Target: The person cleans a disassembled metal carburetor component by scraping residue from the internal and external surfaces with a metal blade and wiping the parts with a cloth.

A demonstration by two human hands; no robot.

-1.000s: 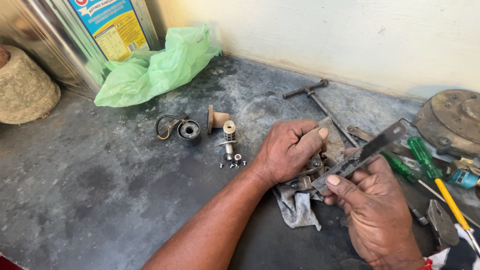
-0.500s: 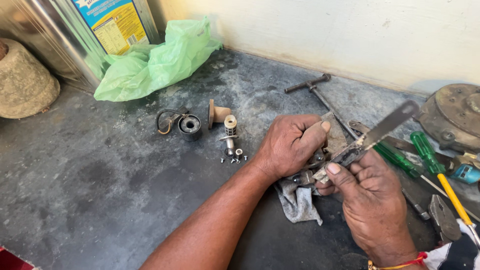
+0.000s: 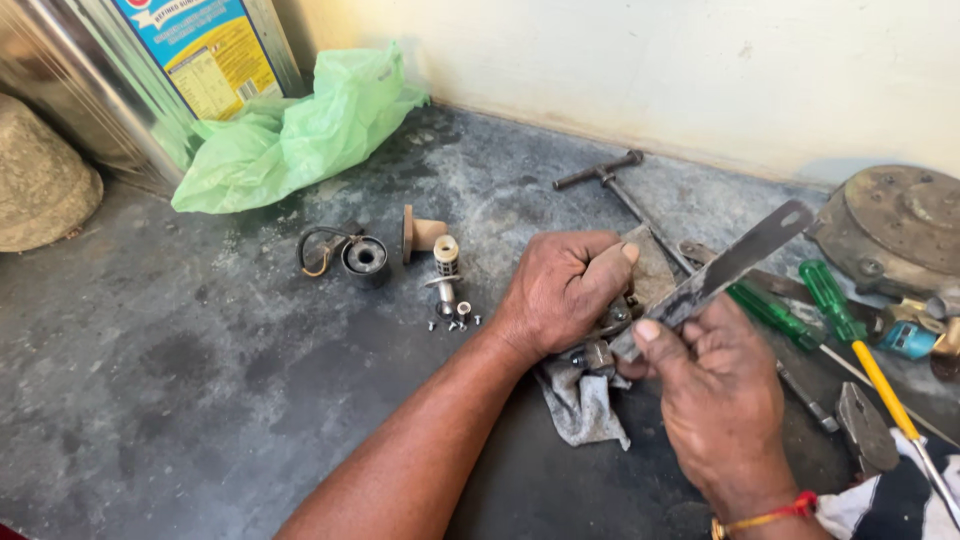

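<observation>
My left hand (image 3: 565,290) is closed over a small metal part (image 3: 600,352), pressing it down on a grey rag (image 3: 585,405) on the dark slab. My right hand (image 3: 720,400) grips a flat metal blade (image 3: 735,262) that slants up to the right, its lower end against the part. Most of the part is hidden under my left fingers. Left of my hands lie a small coil with a wire (image 3: 360,256), a tan flanged piece (image 3: 420,233), a small cylindrical piece (image 3: 446,258) and several tiny screws (image 3: 455,320).
Green-handled screwdrivers (image 3: 830,300), a yellow-handled one (image 3: 885,385), pliers (image 3: 865,430) and a round rusty casing (image 3: 900,230) lie at right. A T-handle wrench (image 3: 610,178) lies near the wall. A green plastic bag (image 3: 300,130), a metal tin (image 3: 170,70) and a woven object (image 3: 40,190) stand at left.
The blade in my right hand has tilted up and shifted slightly against the part. My left hand stays clamped on the part. The view has drifted a little.
</observation>
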